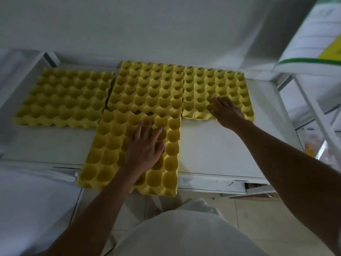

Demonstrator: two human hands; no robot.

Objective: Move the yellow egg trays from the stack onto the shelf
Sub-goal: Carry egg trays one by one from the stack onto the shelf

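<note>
Head view: my left hand (pixel 145 145) lies flat, fingers spread, on the nearest egg tray (pixel 114 154), whose long axis runs away from me, overhanging the shelf (pixel 212 154) edge. My right hand (pixel 227 109) presses flat, grip spread, on the right tray (pixel 212 85).

We seem to be in a storeroom or back room of a shop or small farm, though we cannot tell which. A white metal shelf (pixel 217 156) carries four empty yellow egg trays (pixel 147 87). Right of the shelf stands a white rack (pixel 311 109) holding a large printed sack (pixel 317 34). Below the shelf lies pale tiled floor (pixel 258 209); behind it, a bare white wall (pixel 147 24).
</note>
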